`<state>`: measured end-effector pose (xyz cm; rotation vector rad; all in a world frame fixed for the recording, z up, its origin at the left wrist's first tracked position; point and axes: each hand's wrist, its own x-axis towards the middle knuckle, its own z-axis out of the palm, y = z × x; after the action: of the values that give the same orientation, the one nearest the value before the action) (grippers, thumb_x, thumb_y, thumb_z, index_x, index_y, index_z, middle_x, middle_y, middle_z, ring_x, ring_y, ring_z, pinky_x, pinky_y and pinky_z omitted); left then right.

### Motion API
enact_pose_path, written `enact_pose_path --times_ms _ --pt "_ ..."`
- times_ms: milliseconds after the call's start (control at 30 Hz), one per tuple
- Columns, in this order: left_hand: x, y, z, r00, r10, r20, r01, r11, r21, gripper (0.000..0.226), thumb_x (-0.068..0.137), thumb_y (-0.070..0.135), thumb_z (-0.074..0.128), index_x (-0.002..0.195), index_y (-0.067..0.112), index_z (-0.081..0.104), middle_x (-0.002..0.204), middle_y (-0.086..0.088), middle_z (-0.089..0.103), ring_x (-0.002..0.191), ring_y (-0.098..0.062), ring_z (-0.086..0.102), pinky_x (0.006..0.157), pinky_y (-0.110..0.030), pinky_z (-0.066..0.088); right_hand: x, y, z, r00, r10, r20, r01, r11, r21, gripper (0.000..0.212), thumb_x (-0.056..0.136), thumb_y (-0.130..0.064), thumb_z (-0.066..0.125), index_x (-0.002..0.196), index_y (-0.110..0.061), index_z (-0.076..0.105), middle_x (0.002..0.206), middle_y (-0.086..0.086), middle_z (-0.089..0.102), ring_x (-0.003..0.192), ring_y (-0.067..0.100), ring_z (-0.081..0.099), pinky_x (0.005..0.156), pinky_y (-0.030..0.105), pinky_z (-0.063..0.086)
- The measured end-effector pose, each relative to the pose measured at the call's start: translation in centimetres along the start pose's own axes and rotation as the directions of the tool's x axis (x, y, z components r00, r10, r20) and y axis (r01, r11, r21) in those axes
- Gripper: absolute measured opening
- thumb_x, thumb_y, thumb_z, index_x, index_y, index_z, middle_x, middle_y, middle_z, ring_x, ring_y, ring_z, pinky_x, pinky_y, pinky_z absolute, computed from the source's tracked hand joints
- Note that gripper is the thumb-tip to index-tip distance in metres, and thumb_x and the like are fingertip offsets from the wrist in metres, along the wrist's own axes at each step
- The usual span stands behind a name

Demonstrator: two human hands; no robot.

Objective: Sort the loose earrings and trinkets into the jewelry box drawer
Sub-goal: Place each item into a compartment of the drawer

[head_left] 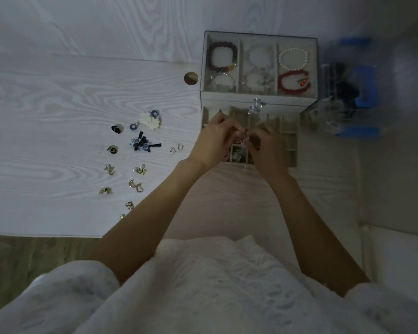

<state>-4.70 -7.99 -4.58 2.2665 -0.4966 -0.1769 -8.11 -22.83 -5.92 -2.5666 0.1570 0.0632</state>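
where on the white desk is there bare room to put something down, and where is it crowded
Bare wood-grain white desk lies left of and behind the scattered loose earrings, up to the round brass grommet. A narrow strip runs between the earrings and the open beige jewelry box drawer. Crowded: the earring cluster, and the drawer where both hands meet.

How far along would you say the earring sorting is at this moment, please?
Early to midway. A few pieces already lie in the open drawer. Left hand and right hand pinch a small pink trinket together above it. About a dozen loose earrings still wait on the table.
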Motion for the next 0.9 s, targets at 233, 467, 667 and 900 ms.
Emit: enact_pose_path --times_ms 233,467,667,900 --pt "0.9 -1.3 1.5 1.0 -0.015 -0.008 0.017 0.981 0.194 0.023 0.08 0.006 0.064 0.103 0.008 0.066 0.097 -0.015 0.066 0.088 -0.036 0.057 0.07 -0.042 0.05 -0.2 0.1 -0.2 1.0 -0.012 0.02 0.012 1.0 0.002 0.023 0.084 -0.01 0.062 0.106 -0.008 0.065 0.107 0.014 0.059 0.101 0.03 0.053 0.079 0.027 0.036" --pt "0.2 -1.9 1.3 0.998 0.057 -0.002 -0.053 0.933 0.356 0.024 0.081 0.017 0.065 0.105 0.016 0.068 0.095 -0.01 0.064 0.09 -0.034 0.056 0.061 -0.036 0.048 -0.2 0.2 0.3 0.998 -0.07 0.004 0.07 0.993 -0.096 0.015 0.088 -0.015 0.059 0.097 -0.008 0.068 0.102 0.016 0.058 0.098 0.032 0.052 0.076 0.029 0.037" --pt "0.8 -1.4 1.5 0.995 0.102 -0.002 -0.092 0.904 0.417 0.015 0.081 0.018 0.066 0.093 0.01 0.069 0.09 -0.012 0.064 0.081 -0.034 0.057 0.057 -0.035 0.046 0.8 -0.1 0.5 0.997 -0.072 -0.003 0.07 0.982 -0.174 0.014 0.085 -0.018 0.063 0.093 -0.008 0.067 0.101 0.013 0.057 0.097 0.03 0.053 0.076 0.034 0.043" --pt "1.1 -1.3 1.9 0.997 0.082 0.006 -0.074 0.872 0.484 0.016 0.076 0.023 0.072 0.08 0.008 0.067 0.078 -0.011 0.064 0.069 -0.03 0.058 0.048 -0.03 0.043 1.6 -0.3 0.5 0.998 -0.063 -0.014 0.061 0.989 -0.136 0.007 0.08 -0.012 0.064 0.085 -0.008 0.06 0.096 0.013 0.056 0.089 0.028 0.053 0.064 0.03 0.038"
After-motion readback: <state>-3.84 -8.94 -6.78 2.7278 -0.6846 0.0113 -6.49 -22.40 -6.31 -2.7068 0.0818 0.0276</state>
